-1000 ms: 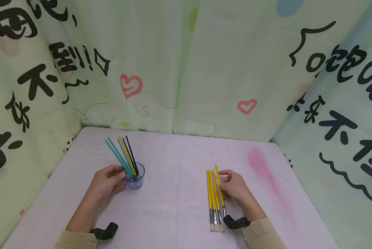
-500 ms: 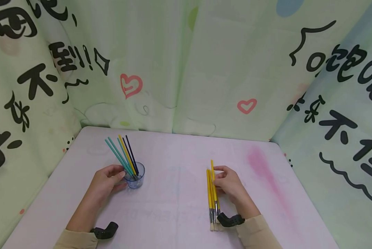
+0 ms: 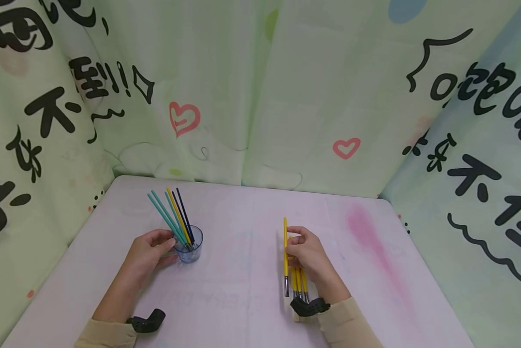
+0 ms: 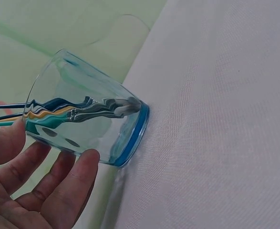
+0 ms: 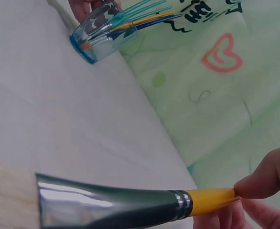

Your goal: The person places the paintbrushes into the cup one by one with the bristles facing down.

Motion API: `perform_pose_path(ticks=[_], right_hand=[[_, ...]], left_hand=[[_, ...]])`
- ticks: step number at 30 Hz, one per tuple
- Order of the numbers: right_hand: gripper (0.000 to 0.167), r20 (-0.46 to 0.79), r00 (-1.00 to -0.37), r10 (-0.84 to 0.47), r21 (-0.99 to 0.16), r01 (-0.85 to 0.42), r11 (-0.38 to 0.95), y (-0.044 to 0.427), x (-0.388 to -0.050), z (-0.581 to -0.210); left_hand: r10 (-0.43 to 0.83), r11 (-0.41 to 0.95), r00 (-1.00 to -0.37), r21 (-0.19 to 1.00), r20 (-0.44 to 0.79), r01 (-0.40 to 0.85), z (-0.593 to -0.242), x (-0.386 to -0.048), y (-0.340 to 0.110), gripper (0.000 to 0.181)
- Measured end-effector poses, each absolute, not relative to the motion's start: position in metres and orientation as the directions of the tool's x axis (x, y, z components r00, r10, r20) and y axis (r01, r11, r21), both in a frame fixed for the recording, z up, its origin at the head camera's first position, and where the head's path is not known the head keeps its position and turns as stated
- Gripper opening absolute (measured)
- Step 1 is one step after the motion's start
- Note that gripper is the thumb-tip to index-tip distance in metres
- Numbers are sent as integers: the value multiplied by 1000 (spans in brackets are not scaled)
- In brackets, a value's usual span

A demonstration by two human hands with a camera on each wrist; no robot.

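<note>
Pale tabletop (image 3: 234, 295): R hand (image 3: 305, 249) pinching yellow-handled flat brush (image 3: 286, 264)

Spare brushes (image 3: 299, 280) are lying nearest, partly under R hand; held one's staying best if bristles (image 5: 11, 195) swing clear. Farther L, L hand (image 3: 152, 249) is gripping clear cup (image 3: 188, 257) w/ brushes inside (image 3: 179, 217), ideally steady. R-wrist view's showing held bristles plainly; in head view they're blending into tabletop.

Pale green curtains (image 3: 225, 72) — black lettering (image 3: 48, 116), red heart outlines (image 3: 181, 123) — whitish table (image 3: 234, 270), pink streak (image 3: 375, 244)
</note>
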State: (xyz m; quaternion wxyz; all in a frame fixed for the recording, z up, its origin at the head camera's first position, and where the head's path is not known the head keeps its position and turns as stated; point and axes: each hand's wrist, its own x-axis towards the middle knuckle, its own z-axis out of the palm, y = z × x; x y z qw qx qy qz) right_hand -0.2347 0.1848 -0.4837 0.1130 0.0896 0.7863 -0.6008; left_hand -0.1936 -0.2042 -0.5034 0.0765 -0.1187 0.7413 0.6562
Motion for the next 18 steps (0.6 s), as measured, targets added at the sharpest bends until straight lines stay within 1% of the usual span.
perform_pose_path(ticks=[9,18], right_hand=[[56,-274,-962,2,-934,267,239,157,-239,-482],[55,-228,-974,-13,-952,220,212,141,-242,-479]], left_hand=[[-81,112,-957,952,-278,-286,-502,-194,-203,40],[-79,109,-957,952,-279,-286,-503,-194,-205,40]])
